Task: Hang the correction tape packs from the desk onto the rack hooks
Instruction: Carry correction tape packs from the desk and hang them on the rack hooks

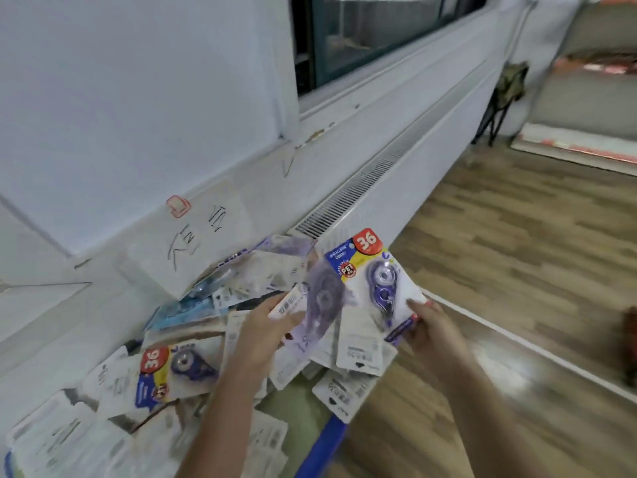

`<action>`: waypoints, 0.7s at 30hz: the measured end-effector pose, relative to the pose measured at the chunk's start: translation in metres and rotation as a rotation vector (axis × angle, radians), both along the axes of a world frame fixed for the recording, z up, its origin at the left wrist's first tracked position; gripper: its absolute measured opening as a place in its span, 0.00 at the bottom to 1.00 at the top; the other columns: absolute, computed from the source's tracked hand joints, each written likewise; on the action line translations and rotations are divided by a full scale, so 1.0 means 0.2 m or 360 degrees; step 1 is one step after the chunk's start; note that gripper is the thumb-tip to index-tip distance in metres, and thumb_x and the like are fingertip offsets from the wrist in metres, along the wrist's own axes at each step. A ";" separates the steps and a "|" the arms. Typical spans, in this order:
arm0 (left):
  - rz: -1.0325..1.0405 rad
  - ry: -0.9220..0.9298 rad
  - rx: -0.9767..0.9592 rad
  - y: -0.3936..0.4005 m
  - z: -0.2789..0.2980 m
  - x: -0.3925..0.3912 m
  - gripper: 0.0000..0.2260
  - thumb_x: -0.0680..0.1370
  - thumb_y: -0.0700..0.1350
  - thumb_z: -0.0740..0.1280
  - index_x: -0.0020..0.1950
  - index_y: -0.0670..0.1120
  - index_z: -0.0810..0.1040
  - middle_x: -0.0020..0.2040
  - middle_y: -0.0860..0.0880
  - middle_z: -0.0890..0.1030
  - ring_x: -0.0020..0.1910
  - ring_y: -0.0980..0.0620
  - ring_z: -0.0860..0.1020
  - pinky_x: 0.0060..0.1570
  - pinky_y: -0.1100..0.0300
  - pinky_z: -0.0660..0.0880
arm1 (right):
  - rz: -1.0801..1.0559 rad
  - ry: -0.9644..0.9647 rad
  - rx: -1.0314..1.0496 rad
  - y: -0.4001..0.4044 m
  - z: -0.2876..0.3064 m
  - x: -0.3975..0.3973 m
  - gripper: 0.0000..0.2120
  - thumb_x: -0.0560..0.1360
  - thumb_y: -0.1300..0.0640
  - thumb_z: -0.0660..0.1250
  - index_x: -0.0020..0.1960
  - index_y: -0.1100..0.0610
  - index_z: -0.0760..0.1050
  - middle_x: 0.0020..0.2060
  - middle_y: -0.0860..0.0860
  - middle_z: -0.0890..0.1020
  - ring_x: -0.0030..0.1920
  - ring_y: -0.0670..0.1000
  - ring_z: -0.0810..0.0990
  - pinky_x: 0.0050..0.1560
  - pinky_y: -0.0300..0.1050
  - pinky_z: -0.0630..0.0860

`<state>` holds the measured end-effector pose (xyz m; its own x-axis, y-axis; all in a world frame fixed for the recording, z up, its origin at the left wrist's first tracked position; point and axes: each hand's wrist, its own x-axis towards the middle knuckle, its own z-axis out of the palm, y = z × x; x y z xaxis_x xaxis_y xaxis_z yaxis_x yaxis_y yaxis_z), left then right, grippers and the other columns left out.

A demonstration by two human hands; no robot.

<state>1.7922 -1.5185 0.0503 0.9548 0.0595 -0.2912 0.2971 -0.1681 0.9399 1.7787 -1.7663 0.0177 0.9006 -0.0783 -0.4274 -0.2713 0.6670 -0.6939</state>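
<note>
My right hand (432, 331) pinches the lower edge of a correction tape pack (370, 270), face up, with a purple dispenser and a red "36" badge. My left hand (267, 326) grips another pack (319, 305), blurred, with a purple dispenser, just left of the first. Both packs are lifted a little above a heap of several packs (172, 370) spread over the desk, most lying face down with white backs. One face-up pack with a "36" badge lies at the lower left of the heap. No rack hooks are in view.
The desk has a blue edge (320, 446) at the lower middle. A white box (193, 243) with handwriting leans behind the heap. A white radiator cover (396, 160) runs along the wall under a window. Wooden floor (517, 236) lies to the right.
</note>
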 end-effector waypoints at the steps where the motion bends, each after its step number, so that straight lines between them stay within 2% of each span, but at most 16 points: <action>1: -0.0090 0.0018 -0.0044 -0.09 0.00 0.01 0.14 0.74 0.36 0.71 0.56 0.50 0.80 0.45 0.47 0.82 0.41 0.49 0.80 0.39 0.54 0.77 | -0.0059 0.0014 0.0009 -0.08 0.00 -0.05 0.07 0.77 0.68 0.60 0.44 0.59 0.70 0.23 0.49 0.78 0.21 0.43 0.75 0.23 0.34 0.73; 3: -0.0278 -0.0027 -0.0120 -0.28 0.01 0.02 0.15 0.72 0.32 0.71 0.50 0.51 0.79 0.40 0.50 0.83 0.36 0.54 0.79 0.34 0.61 0.76 | -0.0162 0.0051 0.0017 -0.23 0.00 -0.16 0.09 0.72 0.68 0.65 0.49 0.59 0.69 0.30 0.52 0.79 0.24 0.45 0.78 0.25 0.35 0.74; 4: -0.0347 -0.0047 -0.0133 -0.38 0.02 0.01 0.13 0.70 0.34 0.71 0.46 0.51 0.79 0.38 0.52 0.82 0.35 0.54 0.78 0.33 0.62 0.74 | -0.0203 0.0059 0.0016 -0.32 0.01 -0.22 0.11 0.73 0.69 0.65 0.52 0.60 0.70 0.34 0.55 0.81 0.28 0.47 0.81 0.27 0.38 0.76; 6: -0.0453 -0.0019 -0.0184 -0.61 0.04 0.00 0.05 0.67 0.42 0.71 0.39 0.52 0.79 0.32 0.54 0.79 0.33 0.53 0.75 0.35 0.59 0.70 | -0.0332 0.0030 0.0006 -0.49 0.03 -0.35 0.13 0.75 0.72 0.61 0.57 0.63 0.71 0.41 0.57 0.84 0.36 0.51 0.84 0.32 0.43 0.80; 7: -0.0513 0.0003 -0.0231 -0.72 0.04 -0.01 0.04 0.69 0.42 0.71 0.37 0.51 0.81 0.31 0.54 0.79 0.32 0.53 0.76 0.36 0.58 0.70 | -0.0415 0.0005 0.0006 -0.58 0.04 -0.42 0.14 0.75 0.73 0.60 0.58 0.64 0.72 0.43 0.57 0.84 0.38 0.51 0.85 0.35 0.43 0.81; 10: -0.0597 0.0112 -0.0397 -1.12 0.05 -0.05 0.05 0.76 0.38 0.68 0.48 0.46 0.83 0.41 0.51 0.85 0.40 0.53 0.82 0.43 0.57 0.76 | -0.0647 -0.0046 0.0018 -0.85 0.10 -0.64 0.12 0.75 0.73 0.59 0.54 0.63 0.75 0.42 0.56 0.85 0.38 0.49 0.84 0.39 0.38 0.81; 13: -0.0706 0.0292 -0.0597 -1.53 0.06 -0.16 0.05 0.77 0.41 0.67 0.51 0.45 0.81 0.43 0.48 0.84 0.41 0.51 0.81 0.41 0.57 0.76 | -0.0868 -0.0065 0.0046 -1.14 0.14 -0.88 0.11 0.75 0.73 0.58 0.51 0.62 0.76 0.40 0.55 0.85 0.36 0.49 0.84 0.37 0.38 0.81; 17: -0.1061 0.0480 -0.0769 -2.08 0.10 -0.40 0.07 0.79 0.37 0.63 0.53 0.42 0.80 0.41 0.48 0.85 0.38 0.51 0.83 0.47 0.50 0.78 | -0.1082 -0.0092 0.0002 -1.54 0.20 -1.23 0.11 0.76 0.73 0.58 0.49 0.62 0.76 0.38 0.55 0.85 0.35 0.49 0.84 0.33 0.38 0.80; 19: -0.1243 0.0511 -0.0785 -2.34 0.12 -0.52 0.08 0.78 0.33 0.62 0.51 0.41 0.79 0.40 0.46 0.85 0.37 0.50 0.83 0.45 0.51 0.78 | -0.1179 -0.0073 -0.0082 -1.74 0.20 -1.39 0.11 0.76 0.72 0.59 0.50 0.61 0.76 0.38 0.54 0.85 0.34 0.49 0.83 0.33 0.37 0.79; 21: -0.1445 0.0513 -0.0780 -2.58 0.15 -0.62 0.12 0.71 0.31 0.66 0.53 0.38 0.78 0.45 0.41 0.83 0.39 0.47 0.82 0.44 0.52 0.79 | -0.1272 -0.0062 -0.0160 -1.91 0.20 -1.52 0.11 0.75 0.71 0.59 0.49 0.60 0.76 0.38 0.54 0.85 0.33 0.49 0.82 0.34 0.37 0.78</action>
<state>1.6690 -2.0338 0.0812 0.4578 -0.8229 -0.3364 0.4967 -0.0772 0.8645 1.4755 -2.1490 0.0585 0.5699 -0.7419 -0.3532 0.2874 0.5827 -0.7602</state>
